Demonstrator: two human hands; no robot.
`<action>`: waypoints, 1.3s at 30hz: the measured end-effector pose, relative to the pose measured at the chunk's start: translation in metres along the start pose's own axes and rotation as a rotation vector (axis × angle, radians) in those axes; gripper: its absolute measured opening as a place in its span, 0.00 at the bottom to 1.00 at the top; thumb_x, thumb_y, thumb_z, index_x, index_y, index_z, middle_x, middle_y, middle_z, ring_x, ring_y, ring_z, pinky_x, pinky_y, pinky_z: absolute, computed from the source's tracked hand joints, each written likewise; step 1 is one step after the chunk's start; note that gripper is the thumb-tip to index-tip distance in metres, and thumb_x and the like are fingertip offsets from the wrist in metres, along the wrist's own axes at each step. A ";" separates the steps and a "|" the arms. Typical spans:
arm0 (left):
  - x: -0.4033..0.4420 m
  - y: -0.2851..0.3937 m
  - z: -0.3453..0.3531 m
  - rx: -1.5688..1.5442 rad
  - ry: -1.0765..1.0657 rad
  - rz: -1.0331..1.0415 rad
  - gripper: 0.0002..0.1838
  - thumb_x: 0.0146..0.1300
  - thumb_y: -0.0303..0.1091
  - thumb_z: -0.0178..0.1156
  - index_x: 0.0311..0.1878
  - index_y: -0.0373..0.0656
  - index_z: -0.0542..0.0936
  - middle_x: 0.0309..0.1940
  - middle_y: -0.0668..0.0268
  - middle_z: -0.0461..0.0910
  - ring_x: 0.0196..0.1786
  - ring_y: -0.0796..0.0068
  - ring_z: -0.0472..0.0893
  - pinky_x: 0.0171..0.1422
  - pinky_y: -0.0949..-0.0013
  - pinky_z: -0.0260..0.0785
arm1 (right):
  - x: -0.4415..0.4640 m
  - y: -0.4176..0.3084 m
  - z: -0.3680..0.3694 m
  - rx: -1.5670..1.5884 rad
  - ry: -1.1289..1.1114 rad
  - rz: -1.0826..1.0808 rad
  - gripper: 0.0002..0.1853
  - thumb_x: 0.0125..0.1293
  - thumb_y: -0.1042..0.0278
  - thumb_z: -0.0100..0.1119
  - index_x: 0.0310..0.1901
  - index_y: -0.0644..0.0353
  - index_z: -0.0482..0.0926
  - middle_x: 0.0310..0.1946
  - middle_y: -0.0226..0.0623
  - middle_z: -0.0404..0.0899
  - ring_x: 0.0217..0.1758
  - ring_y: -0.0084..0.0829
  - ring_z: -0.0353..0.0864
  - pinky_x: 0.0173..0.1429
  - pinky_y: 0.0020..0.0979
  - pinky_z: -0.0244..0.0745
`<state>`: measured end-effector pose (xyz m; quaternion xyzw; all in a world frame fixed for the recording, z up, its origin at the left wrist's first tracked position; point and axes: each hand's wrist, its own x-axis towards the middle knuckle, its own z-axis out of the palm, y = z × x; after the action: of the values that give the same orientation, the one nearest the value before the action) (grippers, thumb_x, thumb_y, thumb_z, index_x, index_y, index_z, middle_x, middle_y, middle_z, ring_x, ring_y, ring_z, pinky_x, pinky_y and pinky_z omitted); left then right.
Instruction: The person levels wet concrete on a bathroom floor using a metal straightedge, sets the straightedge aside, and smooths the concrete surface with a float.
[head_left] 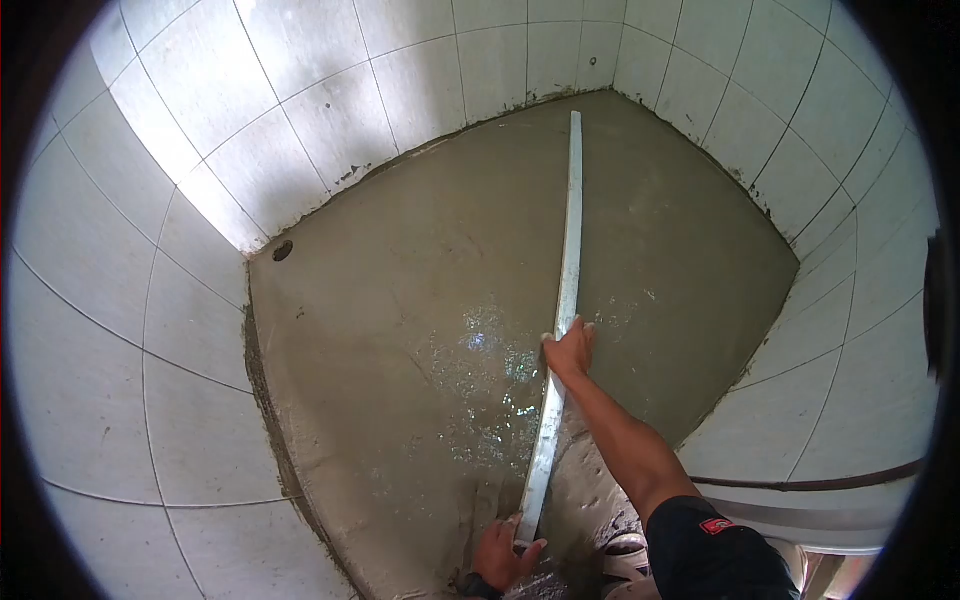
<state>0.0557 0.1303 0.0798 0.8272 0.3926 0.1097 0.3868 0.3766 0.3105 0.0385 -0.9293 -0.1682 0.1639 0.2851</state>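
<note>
A long, pale straight bar (573,220) lies across wet grey mortar (400,260) that covers the floor. Its far end points to the back wall and its near end is by my feet. My right hand (570,348) grips the bar around its middle, fingers wrapped over it. Down at the near end, my left hand (503,555) holds the bar between thumb and fingers. The mortar looks smooth at the back, with shiny wet spots left of the bar and rougher, lumpy material near its lower end.
White tiled walls (420,90) enclose the floor. A dark round hole (283,250) sits near the left corner. My sandalled foot (627,560) is at the bottom, with a pale curved rim (830,520) at the lower right.
</note>
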 end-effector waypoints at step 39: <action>-0.032 -0.068 -0.078 -0.275 0.231 -0.385 0.24 0.56 0.35 0.70 0.54 0.35 0.77 0.38 0.54 0.81 0.37 0.63 0.83 0.40 0.65 0.77 | 0.108 0.021 -0.028 0.054 -0.027 -0.332 0.41 0.52 0.57 0.68 0.62 0.78 0.66 0.61 0.66 0.67 0.65 0.57 0.69 0.69 0.41 0.65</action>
<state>-0.0420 0.1764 0.0873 0.6591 0.5656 0.1801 0.4619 0.4886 0.3248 0.0261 -0.8784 -0.3190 0.1316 0.3307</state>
